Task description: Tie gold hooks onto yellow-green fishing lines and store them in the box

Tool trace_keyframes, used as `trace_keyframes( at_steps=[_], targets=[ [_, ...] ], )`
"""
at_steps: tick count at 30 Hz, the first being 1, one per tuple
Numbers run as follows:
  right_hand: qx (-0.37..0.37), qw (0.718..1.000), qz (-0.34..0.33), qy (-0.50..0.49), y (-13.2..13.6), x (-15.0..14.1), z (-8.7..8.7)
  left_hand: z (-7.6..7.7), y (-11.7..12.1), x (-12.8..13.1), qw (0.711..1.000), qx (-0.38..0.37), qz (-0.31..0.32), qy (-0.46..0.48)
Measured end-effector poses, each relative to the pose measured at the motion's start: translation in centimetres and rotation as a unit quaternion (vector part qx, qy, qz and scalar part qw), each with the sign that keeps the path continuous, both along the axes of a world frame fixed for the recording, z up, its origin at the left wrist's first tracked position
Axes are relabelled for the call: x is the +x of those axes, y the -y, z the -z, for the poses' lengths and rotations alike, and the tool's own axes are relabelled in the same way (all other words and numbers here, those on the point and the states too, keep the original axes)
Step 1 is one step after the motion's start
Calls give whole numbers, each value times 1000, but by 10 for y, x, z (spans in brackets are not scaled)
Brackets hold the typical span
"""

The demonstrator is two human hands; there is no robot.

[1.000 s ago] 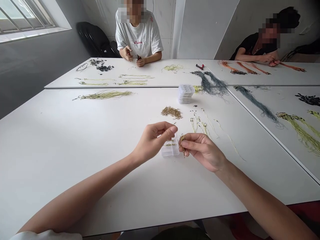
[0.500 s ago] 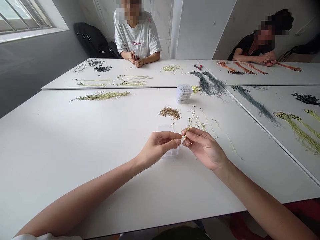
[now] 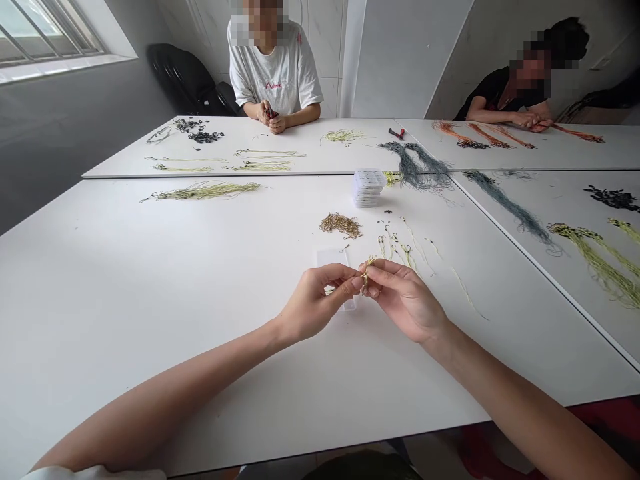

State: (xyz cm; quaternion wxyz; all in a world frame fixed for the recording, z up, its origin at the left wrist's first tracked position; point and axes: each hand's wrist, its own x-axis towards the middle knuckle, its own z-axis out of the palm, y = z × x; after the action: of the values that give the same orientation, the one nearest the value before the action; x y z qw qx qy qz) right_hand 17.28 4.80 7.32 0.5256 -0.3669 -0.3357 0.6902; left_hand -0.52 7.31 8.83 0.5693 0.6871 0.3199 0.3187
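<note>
Small tied fishhook (image 3: 367,271) stands roughly upright, pinched between both hands

Left hand (image 3: 317,300) and right hand (image 3: 405,300) meet on it, fingertips together; its point is too small to tell.

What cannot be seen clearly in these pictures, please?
In the head view:
- The left hand and right hand cover most of the small bundle of yellowish line, so its knots or hooks are hidden.
- The left hand hides part of the clear plastic box and its contents.
- Fingers hide most of the red thing held by the far co-worker.
- The tiny black bits are too small to identify.
</note>
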Motion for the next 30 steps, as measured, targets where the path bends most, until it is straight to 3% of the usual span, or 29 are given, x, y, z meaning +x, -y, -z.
trace_keyframes(
  at_steps=[6, 14, 26, 30],
  targets=[
    [4, 1000, -2, 8, 1, -2, 0, -3, 0, -1, 996, 40, -5, -81],
    [4, 1000, -2, 21, 1, -3, -1, -13, -1, -3, 991, 51, 24, -119],
    [3, 1000, -9, 26, 0, -1, -1, -18, -7, -7, 991, 47, 54, -111],
    [-6, 999, -12, 35, -1, 0, -1, -23, -13, -11, 992, 66, 9, -111]
  ],
)
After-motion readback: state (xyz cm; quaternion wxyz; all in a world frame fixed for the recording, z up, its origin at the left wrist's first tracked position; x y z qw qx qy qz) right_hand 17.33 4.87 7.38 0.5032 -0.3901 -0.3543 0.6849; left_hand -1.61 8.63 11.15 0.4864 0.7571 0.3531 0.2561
